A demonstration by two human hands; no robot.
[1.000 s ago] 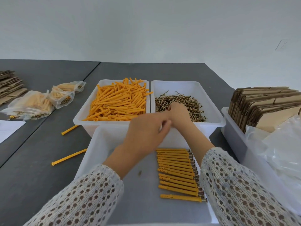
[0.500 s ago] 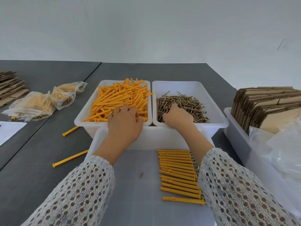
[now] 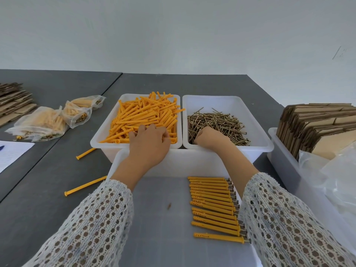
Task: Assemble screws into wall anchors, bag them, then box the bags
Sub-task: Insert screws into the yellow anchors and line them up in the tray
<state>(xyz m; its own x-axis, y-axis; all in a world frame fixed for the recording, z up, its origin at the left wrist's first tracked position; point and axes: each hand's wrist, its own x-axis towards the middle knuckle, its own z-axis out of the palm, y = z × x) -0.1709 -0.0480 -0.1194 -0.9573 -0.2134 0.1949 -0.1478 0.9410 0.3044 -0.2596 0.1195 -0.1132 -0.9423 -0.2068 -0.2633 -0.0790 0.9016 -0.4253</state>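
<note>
A white bin [image 3: 104, 135] holds a heap of orange wall anchors [image 3: 146, 114]. My left hand [image 3: 149, 145] reaches into its near edge, fingers curled down round anchors. Beside it on the right, a second white bin [image 3: 227, 99] holds brass screws [image 3: 217, 122]. My right hand [image 3: 211, 139] digs into their near left corner, its curled fingers buried in screws. In the white tray [image 3: 154, 218] in front of me lies a row of several assembled anchors [image 3: 212, 205] with their screw heads pointing right.
Filled clear bags [image 3: 44, 122] lie at the left on the grey table. Two loose anchors [image 3: 85, 153] [image 3: 84, 186] lie left of the tray. Flat cardboard [image 3: 317, 124] and empty plastic bags [image 3: 337, 180] fill a bin at right. More cardboard [image 3: 11, 99] and a paper [image 3: 11, 153] sit far left.
My hands were joined above the tray's far edge. They have parted, the left going into the anchor bin and the right into the screw bin.
</note>
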